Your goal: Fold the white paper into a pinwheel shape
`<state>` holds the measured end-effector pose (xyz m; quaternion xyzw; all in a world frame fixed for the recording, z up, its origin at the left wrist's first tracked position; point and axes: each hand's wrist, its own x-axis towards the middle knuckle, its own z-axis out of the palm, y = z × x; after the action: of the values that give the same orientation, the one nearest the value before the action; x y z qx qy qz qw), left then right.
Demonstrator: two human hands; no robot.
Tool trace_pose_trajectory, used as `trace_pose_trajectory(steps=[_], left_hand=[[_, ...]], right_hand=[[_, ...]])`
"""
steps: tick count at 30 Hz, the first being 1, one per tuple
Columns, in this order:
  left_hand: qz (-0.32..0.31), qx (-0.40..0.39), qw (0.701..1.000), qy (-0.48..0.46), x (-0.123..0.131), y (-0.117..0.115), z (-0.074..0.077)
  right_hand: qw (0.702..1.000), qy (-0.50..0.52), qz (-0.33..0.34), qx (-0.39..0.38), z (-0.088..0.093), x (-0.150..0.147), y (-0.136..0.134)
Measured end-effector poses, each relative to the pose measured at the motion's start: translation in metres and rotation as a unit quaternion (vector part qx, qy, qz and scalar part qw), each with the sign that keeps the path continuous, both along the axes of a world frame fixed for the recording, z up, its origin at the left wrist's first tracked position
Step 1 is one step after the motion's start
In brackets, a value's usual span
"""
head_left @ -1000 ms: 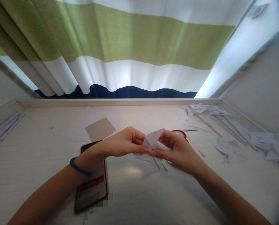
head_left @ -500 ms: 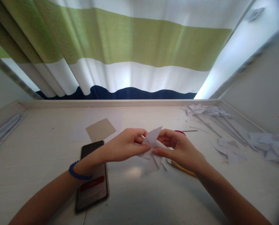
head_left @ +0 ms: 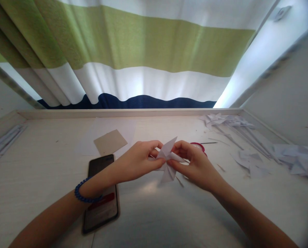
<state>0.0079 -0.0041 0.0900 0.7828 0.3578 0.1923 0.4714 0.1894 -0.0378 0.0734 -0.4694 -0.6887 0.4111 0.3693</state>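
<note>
A white paper pinwheel [head_left: 168, 148] is held up between my two hands above the table, its folded blades pointing several ways. My left hand [head_left: 140, 160] pinches it from the left, thumb pressed near its centre and fingers behind. From the other side my right hand [head_left: 195, 165] grips it too, its thumb meeting the left thumb at the middle. Partly behind the right hand lie red-handled scissors [head_left: 199, 146]. Under my left wrist, which wears a blue bracelet [head_left: 81, 193], rests a dark phone [head_left: 102, 213].
A square of brown cardboard [head_left: 110, 142] lies on a white sheet [head_left: 89, 137]. At the right are more paper pinwheels [head_left: 216, 120], rolled paper sticks [head_left: 249, 137] and a folded piece [head_left: 250, 162]. Rolled paper [head_left: 6, 143] lies far left. A striped curtain [head_left: 143, 44] hangs behind.
My right hand has shifted slightly up and left, tilting the pinwheel a little and uncovering more of the red handle. The yellow item beneath that hand is now mostly hidden.
</note>
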Motion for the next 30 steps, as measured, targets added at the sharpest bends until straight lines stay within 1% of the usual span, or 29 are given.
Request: trace_pose_trajectory(steps=[4,7,12,15,16,18,19,20,21,22,24,25,26,27,28,30], left_hand=[[-0.005,0.039,0.999,0.025,-0.001,0.001,0.001],[-0.002,0.049,0.998,0.037,-0.002,0.002,0.001],[-0.013,0.040,0.998,0.041,-0.002,0.004,-0.001],[-0.007,0.061,0.996,0.057,-0.003,0.006,0.000],[-0.002,0.072,0.995,0.067,-0.004,0.007,0.001],[0.015,0.096,0.992,0.084,-0.006,0.009,0.003],[0.024,0.107,0.990,0.091,-0.007,0.009,0.004],[0.034,0.116,0.988,0.095,-0.008,0.010,0.005],[0.044,0.122,0.987,0.096,-0.009,0.011,0.006],[0.052,0.123,0.987,0.094,-0.009,0.012,0.006],[0.060,0.105,0.990,0.078,-0.010,0.015,0.004],[0.060,0.087,0.992,0.064,-0.010,0.017,0.002],[0.060,0.063,0.995,0.047,-0.010,0.019,0.000],[0.060,0.031,0.997,0.028,-0.010,0.021,-0.003],[0.059,-0.007,0.998,0.006,-0.009,0.023,-0.005],[0.057,-0.088,0.994,-0.042,-0.009,0.027,-0.010]], right_hand=[[0.999,-0.024,-0.014,0.029,0.000,-0.002,-0.002],[0.999,-0.031,-0.014,0.036,-0.001,-0.003,-0.003],[1.000,-0.012,-0.001,0.020,-0.005,-0.002,0.000],[1.000,-0.012,0.015,0.010,-0.001,0.002,0.001],[1.000,-0.018,0.003,0.014,0.001,0.005,0.001],[0.996,-0.048,-0.064,0.042,0.004,0.013,-0.001],[0.990,-0.083,-0.097,0.058,0.005,0.017,-0.004],[0.982,-0.137,-0.113,0.071,0.003,0.021,-0.007],[0.969,-0.205,-0.111,0.080,0.001,0.024,-0.010],[0.950,-0.289,-0.080,0.083,-0.004,0.027,-0.015],[0.892,-0.443,-0.012,0.091,-0.016,0.028,-0.024],[0.863,-0.498,0.011,0.089,-0.023,0.028,-0.029],[0.836,-0.541,0.019,0.088,-0.030,0.026,-0.032],[0.816,-0.570,0.024,0.089,-0.036,0.024,-0.035],[0.804,-0.587,0.026,0.090,-0.042,0.023,-0.037],[0.798,-0.594,0.023,0.102,-0.052,0.019,-0.039]])
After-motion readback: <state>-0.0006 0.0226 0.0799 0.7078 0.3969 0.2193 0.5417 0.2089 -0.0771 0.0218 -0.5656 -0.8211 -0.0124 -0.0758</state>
